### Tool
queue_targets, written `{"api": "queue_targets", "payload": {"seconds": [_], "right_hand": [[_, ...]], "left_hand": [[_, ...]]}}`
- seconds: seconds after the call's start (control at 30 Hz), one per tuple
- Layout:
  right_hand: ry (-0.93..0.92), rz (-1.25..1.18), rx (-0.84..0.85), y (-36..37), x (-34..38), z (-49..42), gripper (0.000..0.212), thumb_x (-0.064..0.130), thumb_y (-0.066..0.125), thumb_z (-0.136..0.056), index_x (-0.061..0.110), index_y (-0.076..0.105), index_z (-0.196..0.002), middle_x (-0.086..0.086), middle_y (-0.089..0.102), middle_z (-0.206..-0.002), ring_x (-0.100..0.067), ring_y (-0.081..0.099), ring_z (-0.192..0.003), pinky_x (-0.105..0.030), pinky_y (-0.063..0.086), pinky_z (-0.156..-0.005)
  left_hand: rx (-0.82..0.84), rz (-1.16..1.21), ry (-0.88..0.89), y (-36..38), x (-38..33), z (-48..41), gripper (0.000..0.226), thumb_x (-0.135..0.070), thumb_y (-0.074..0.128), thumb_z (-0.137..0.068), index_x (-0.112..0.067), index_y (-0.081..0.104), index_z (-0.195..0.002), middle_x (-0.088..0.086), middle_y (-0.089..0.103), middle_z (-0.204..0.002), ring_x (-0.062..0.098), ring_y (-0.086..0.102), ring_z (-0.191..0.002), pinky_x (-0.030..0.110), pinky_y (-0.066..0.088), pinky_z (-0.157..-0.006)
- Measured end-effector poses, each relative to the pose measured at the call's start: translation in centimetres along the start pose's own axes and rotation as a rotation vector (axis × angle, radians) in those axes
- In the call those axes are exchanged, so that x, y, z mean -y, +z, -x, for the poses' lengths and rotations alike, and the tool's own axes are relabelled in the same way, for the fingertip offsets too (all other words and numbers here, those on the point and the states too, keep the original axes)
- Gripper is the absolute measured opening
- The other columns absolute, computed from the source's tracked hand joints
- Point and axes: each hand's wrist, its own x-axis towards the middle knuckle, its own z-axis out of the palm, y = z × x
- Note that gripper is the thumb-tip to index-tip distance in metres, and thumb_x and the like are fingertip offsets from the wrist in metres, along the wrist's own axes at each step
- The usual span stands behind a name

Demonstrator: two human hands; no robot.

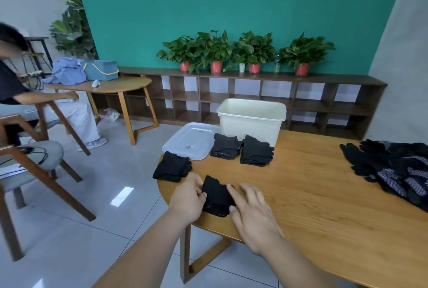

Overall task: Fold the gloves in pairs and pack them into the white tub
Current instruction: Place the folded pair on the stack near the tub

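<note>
A folded black glove pair (216,196) lies near the table's front left edge. My left hand (188,197) grips its left side with thumb and fingers. My right hand (252,213) rests flat on its right side, fingers spread. Three more folded pairs lie on the table: one at the left edge (172,167), and two (225,146) (256,151) just in front of the white tub (251,117). I cannot see the inside of the tub. A heap of loose black gloves (393,169) lies at the far right.
The tub's clear lid (188,140) lies flat to the left of the tub. The wooden table (324,195) has bare room between the folded pairs and the heap. A seated person (46,104) and wooden chairs (34,162) are to the left, and a low shelf with potted plants (252,51) stands behind.
</note>
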Motion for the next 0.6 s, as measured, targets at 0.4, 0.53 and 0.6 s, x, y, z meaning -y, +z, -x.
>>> {"api": "queue_targets", "payload": {"seconds": [0.4,0.53,0.6], "right_hand": [[0.107,-0.013,-0.01,0.8,-0.8,-0.5,0.062,0.057,0.008,-0.106,0.042,0.037,-0.158,0.01,0.027,-0.163,-0.012,0.01,-0.154,-0.04,0.027,-0.125],[0.115,-0.008,-0.016,0.8,-0.8,-0.4,0.066,0.06,0.005,-0.103,0.04,0.034,-0.16,0.012,0.029,-0.161,-0.01,0.013,-0.152,-0.038,0.028,-0.124],[0.123,-0.013,-0.016,0.7,-0.8,-0.5,0.062,0.058,0.01,-0.106,0.04,0.03,-0.161,0.013,0.029,-0.161,-0.009,0.014,-0.152,-0.036,0.027,-0.124]], "left_hand": [[0.039,0.163,-0.068,-1.6,2.3,-2.8,0.038,-0.005,0.048,-0.109,-0.032,0.074,-0.112,-0.002,0.07,-0.128,0.02,0.065,-0.116,0.028,0.053,-0.101],[-0.038,0.105,-0.002,-1.9,2.3,-3.0,0.037,-0.009,0.044,-0.111,-0.025,0.077,-0.117,-0.006,0.065,-0.126,0.018,0.064,-0.116,0.026,0.054,-0.1],[-0.099,0.064,0.109,-2.1,2.2,-3.1,0.028,-0.013,0.054,-0.108,-0.025,0.077,-0.12,-0.006,0.064,-0.125,0.012,0.062,-0.111,0.015,0.05,-0.093]]}}
